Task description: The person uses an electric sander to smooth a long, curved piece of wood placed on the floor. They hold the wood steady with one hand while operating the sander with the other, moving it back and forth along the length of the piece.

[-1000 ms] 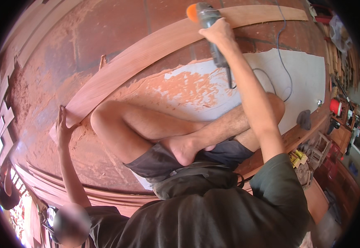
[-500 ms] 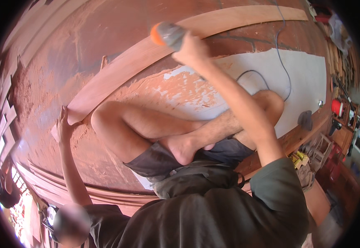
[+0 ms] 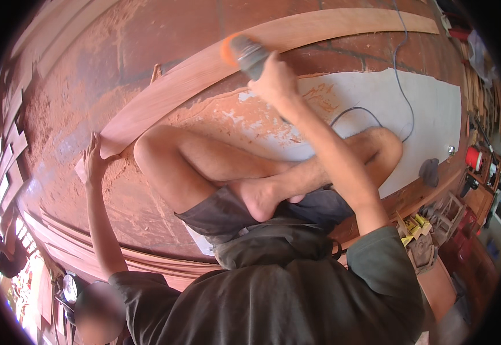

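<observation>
A long curved wooden plank (image 3: 193, 83) lies across the dusty floor in front of my crossed legs. Its near-left end is gripped by my left hand (image 3: 93, 158), with fingers at the far edge and the thumb at the near one. My right hand (image 3: 276, 80) is wrapped round a grey hand-held power sander (image 3: 251, 56) with an orange disc. The sander is over the middle of the plank, its disc toward the wood; I cannot tell whether they touch.
A white sheet (image 3: 428, 98) strewn with sawdust lies between legs and plank. A dark cord (image 3: 398, 63) crosses plank and sheet. Stacked planks (image 3: 75, 244) and loose wooden pieces (image 3: 12, 155) lie at the left. Tools and a red reel (image 3: 473, 158) stand at the right. Another person (image 3: 98, 313) appears lower left.
My right hand has shifted the sander slightly to the right along the plank and turned its body downward. My left hand keeps its place at the plank's end. The whole view has shifted a little.
</observation>
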`<state>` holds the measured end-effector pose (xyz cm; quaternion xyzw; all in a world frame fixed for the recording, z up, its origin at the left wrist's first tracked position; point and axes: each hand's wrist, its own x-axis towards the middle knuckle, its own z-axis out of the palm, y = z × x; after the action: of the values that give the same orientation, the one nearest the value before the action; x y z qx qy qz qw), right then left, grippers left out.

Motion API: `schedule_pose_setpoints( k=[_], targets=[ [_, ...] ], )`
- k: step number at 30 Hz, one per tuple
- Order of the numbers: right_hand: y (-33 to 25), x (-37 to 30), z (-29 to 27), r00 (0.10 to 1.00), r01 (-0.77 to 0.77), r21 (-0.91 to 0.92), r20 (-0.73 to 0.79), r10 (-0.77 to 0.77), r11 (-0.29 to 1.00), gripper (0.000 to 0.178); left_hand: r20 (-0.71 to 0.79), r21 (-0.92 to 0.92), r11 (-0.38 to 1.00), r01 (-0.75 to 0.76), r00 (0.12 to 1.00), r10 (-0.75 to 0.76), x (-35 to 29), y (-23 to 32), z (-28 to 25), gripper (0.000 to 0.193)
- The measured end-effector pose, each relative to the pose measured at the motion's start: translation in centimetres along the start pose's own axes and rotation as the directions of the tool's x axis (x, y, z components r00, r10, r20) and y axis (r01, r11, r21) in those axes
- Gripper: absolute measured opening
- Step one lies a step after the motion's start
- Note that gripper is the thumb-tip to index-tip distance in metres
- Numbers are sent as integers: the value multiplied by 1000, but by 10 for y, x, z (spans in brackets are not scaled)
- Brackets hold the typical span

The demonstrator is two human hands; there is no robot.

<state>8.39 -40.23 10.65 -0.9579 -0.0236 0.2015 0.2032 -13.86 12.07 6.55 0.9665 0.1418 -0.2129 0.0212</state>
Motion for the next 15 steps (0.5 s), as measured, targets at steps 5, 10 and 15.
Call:
schedule_pose_setpoints(
  k=[5,10,15],
  targets=[
    [0,-5,11,996,79,-44,34,-77,996,67,-30,-87,996,-25,999,22,0,-7,11,115],
    [67,32,-48,993,-114,-100,-41,110,988,84,-20,-83,997,6,1000,-8,-4,-11,7,115],
    [102,61,-82,935,-311,-78,-203,291,947,82,-34,-33,999,-24,999,23,2,-12,13,115]
  ],
)
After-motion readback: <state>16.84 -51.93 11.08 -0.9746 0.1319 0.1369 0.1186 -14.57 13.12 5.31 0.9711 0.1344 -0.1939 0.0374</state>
